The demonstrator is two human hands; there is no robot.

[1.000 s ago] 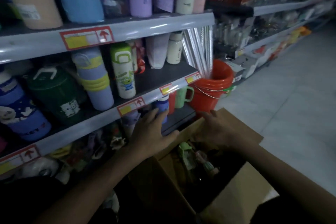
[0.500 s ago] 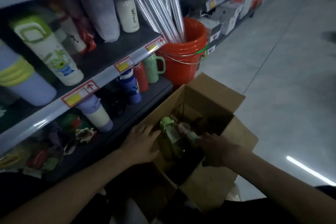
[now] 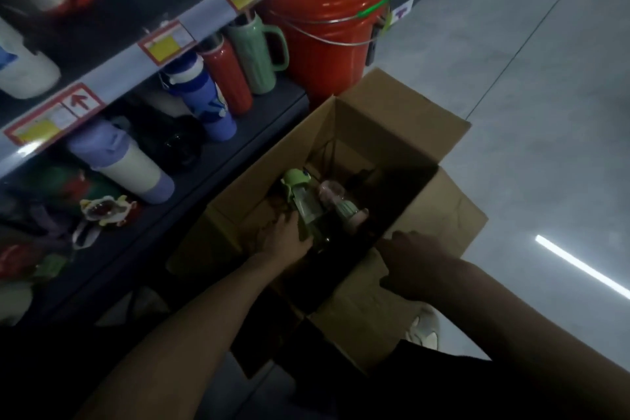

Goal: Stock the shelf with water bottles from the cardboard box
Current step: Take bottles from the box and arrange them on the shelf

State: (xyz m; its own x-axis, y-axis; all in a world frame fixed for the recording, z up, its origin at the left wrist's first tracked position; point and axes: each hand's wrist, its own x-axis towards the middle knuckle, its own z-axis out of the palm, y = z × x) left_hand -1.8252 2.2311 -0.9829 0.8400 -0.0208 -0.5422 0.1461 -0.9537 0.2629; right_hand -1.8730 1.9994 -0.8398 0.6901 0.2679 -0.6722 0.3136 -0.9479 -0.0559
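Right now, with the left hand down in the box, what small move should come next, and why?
Probably close the left hand round the green-lidded bottle and lift it out: the hand lies against the bottle's side, and the right hand holds the cardboard box by its near flap.

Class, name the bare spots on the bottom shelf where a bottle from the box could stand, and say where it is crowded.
Free: the front strip of the bottom shelf before the blue bottle and red bottle. Crowded: left of the purple-and-cream bottle.
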